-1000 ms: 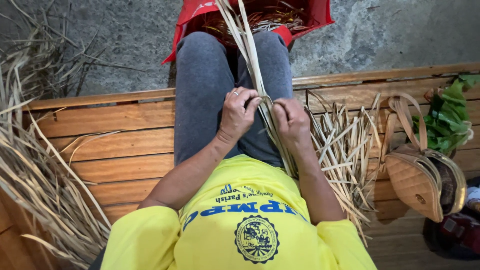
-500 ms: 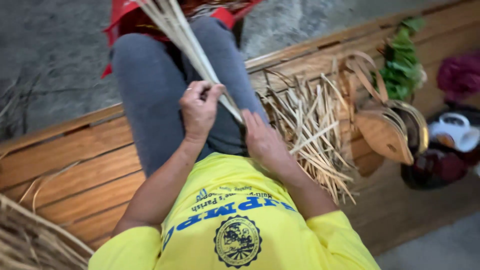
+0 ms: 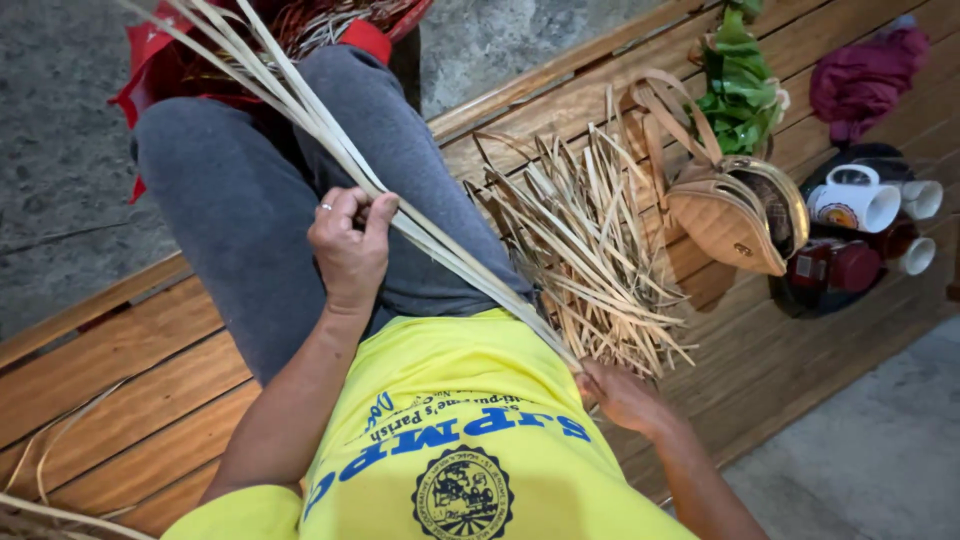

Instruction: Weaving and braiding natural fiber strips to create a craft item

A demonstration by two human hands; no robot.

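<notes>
I sit on a slatted wooden bench [image 3: 120,360], in grey trousers and a yellow shirt. A bundle of long pale dried leaf strips [image 3: 330,130] runs slantwise across my lap. My left hand [image 3: 350,245], a ring on one finger, pinches the strips over my thigh. My right hand [image 3: 620,395] grips the near end of the same strips by my right hip. A loose pile of short dried strips [image 3: 590,240] lies on the bench beside my right hand.
A woven handbag [image 3: 735,215] stands right of the pile, with green leaves [image 3: 740,90] and a maroon cloth [image 3: 865,70] behind it. Mugs [image 3: 860,205] rest on a dark tray. A red basket [image 3: 160,50] sits by my knees. Concrete floor surrounds the bench.
My right hand has slid down the strips, away from the left hand, to my right hip. The view has swung right, bringing mugs and cloth into sight.
</notes>
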